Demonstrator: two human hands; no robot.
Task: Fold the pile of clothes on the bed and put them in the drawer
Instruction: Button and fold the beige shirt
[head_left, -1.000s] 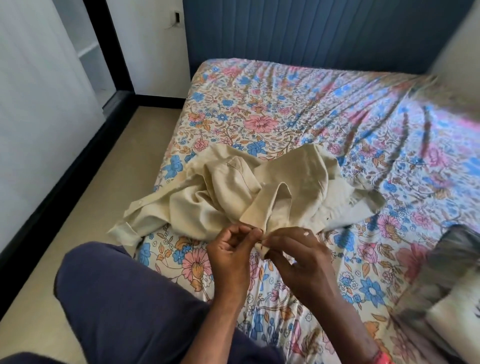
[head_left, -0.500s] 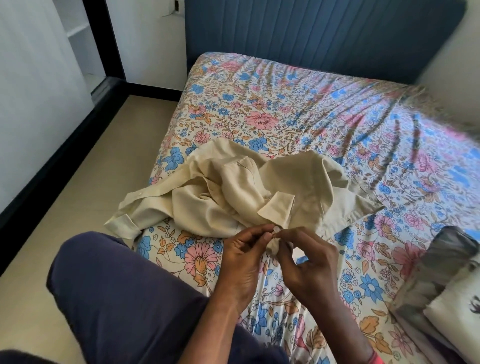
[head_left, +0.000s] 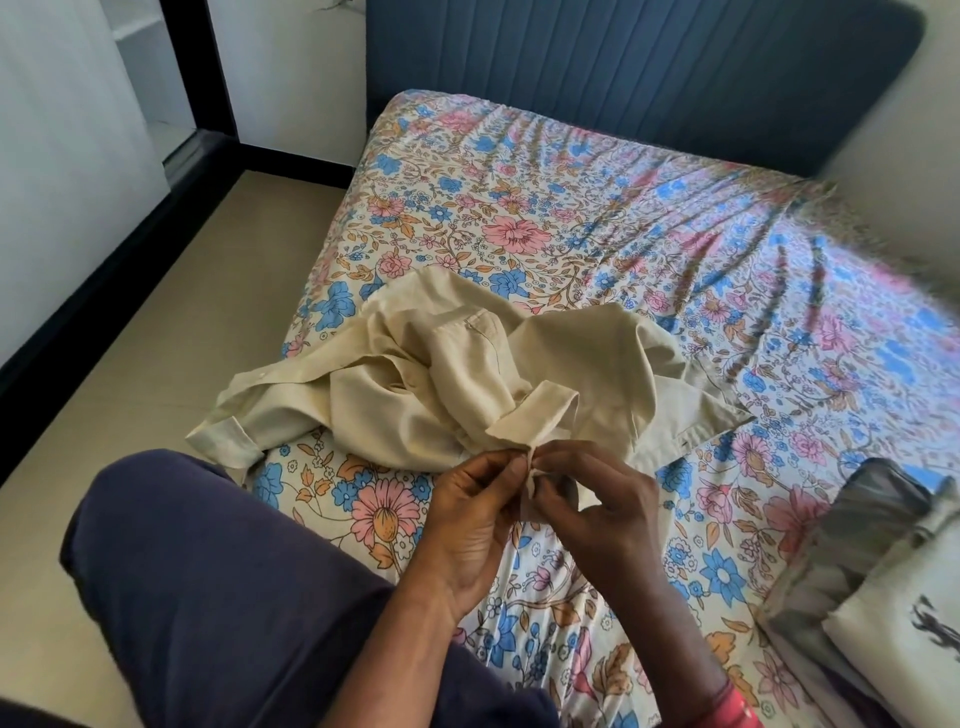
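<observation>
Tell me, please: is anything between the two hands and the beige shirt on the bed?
No. Both the left hand and the right hand already pinch an edge of the shirt at the near side of the bed. Nothing lies between them.

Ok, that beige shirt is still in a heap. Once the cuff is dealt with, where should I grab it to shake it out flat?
Probably the collar end of the beige shirt, reached from the near side. Both hands, left hand and right hand, are pinching one cuff there already. The other sleeve trails left off the bed, so lifting by the shoulders should let the body hang straight.
</observation>
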